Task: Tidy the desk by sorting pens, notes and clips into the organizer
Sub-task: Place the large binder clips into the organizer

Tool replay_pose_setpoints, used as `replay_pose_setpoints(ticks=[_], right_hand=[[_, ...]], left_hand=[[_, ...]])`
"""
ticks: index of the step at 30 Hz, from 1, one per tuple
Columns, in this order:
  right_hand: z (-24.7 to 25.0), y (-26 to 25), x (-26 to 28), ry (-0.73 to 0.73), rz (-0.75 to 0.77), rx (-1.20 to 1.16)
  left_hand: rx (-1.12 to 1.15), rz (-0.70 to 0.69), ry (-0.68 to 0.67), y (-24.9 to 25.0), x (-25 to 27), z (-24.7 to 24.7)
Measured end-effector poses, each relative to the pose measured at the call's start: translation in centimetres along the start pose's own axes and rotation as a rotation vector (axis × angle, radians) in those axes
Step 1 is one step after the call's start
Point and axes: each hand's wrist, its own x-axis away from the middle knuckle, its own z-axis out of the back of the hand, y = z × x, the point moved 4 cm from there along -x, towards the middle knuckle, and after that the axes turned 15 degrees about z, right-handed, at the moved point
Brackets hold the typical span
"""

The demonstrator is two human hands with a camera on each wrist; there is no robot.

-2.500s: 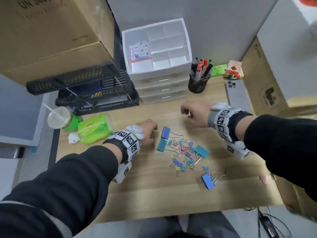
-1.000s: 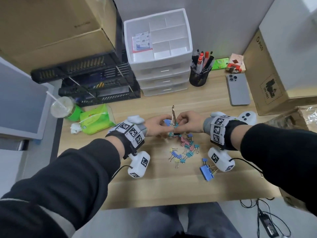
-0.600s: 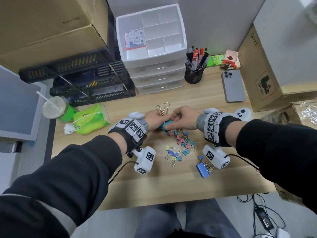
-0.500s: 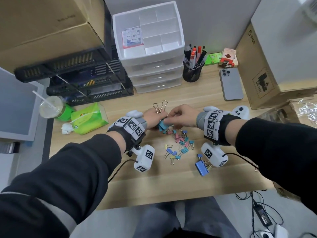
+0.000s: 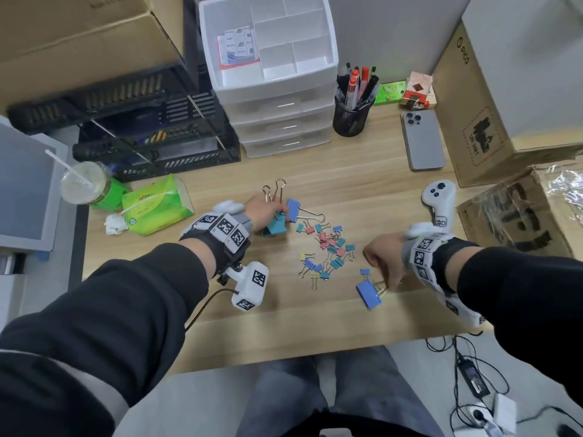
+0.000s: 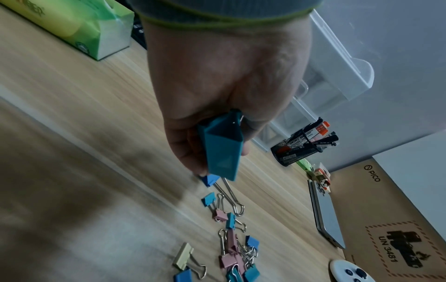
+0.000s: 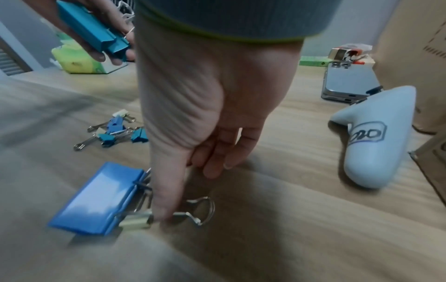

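Head view: left hand (image 5: 264,211) grips big teal clips (image 5: 275,227); right hand (image 5: 383,258), fingers straight, touches the blue clip (image 5: 367,294) handle on the bench (image 5: 315,181).

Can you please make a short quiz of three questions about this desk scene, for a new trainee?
1. True or false: the left hand holds large binder clips.
2. The right hand reaches for: A) the phone B) the big blue clip C) the pen cup.
3. Fill in: the small clips lie on the ____, not in the organizer.

Key: 1 true; 2 B; 3 desk.
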Motion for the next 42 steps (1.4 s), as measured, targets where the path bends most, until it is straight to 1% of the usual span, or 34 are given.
replay_pose_setpoints(ticks=[3,6,8,9,11,14,17,22,28,31,35,42], right_hand=[[-1.3,0.6,-1.3,-0.025,0.018,0.035],[-2.5,1.8,-2.4,-0.002,0.016,0.027],[-2.6,2.0,-2.4,0.011,0.0,0.01],[-1.9,1.2,-1.6,0.016,0.01,-0.001],[-1.7,1.3,-1.5,0.035,0.015,-0.03],[-0.2,0.3,-0.4,0.111,0.027,-0.06],[2.2,-1.2,0.3,0.173,0.108,-0.05],[6.9,-2.3,0.1,0.398,0.103,0.007],[11.1,-3.5,-2.5,0.532,0.048,0.048],[12.3,-3.5,-4.9,0.518,0.033,0.057],[13.3,-3.7,-7.6,0.489,0.063,0.061],[13.4,-4.2,-9.6,0.373,0.052,0.038]], left_hand=[[-0.051,0.022,0.001,-0.5,0.0,0.0],[-0.107,0.031,0.02,-0.8,-0.2,0.1],[-0.049,0.063,0.002,-1.0,0.5,0.1],[0.002,0.087,-0.017,-1.1,0.7,0.1],[0.039,0.116,-0.045,-1.3,0.9,0.1],[0.038,0.11,-0.026,-1.1,1.0,0.8],[-0.035,0.08,0.011,-0.7,0.8,1.3],[-0.121,0.047,0.07,-0.4,0.7,2.8],[-0.189,0.043,0.126,-1.2,0.2,4.2],[-0.263,0.072,0.156,-1.8,-0.4,5.5],[-0.337,0.108,0.159,-2.7,-1.7,7.1],[-0.386,0.149,0.146,-3.0,-3.4,8.2]])
